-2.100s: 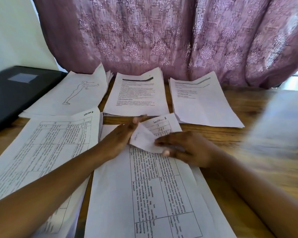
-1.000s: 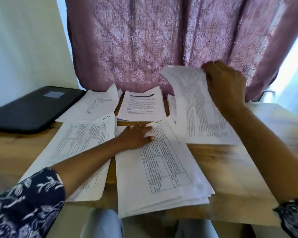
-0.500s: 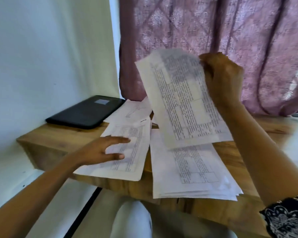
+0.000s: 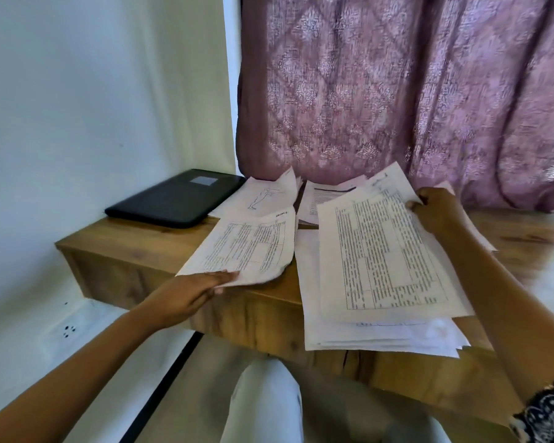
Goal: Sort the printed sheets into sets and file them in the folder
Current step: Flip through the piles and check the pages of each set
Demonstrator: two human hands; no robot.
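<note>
My right hand (image 4: pixel 435 212) grips the far right edge of a printed table sheet (image 4: pixel 384 254), which lies low over the thick near-right pile (image 4: pixel 381 337). That pile overhangs the desk's front edge. My left hand (image 4: pixel 192 292) has straight fingers under the near edge of the left table pile (image 4: pixel 250 247), whose corner curls up. Further back lie a sheet with a figure drawing (image 4: pixel 266 196) and a pile of text pages (image 4: pixel 323 199). A black folder (image 4: pixel 176 196) lies shut at the desk's far left corner.
The wooden desk (image 4: pixel 135 244) stands against a white wall on the left, with a mauve patterned curtain (image 4: pixel 397 91) hanging behind it. My knee in pale trousers (image 4: pixel 266 401) shows below the front edge. Bare wood lies right of the piles.
My right hand has lowered the raised table sheet down onto the near-right pile. My left hand slid from the top of the left pile to its near edge.
</note>
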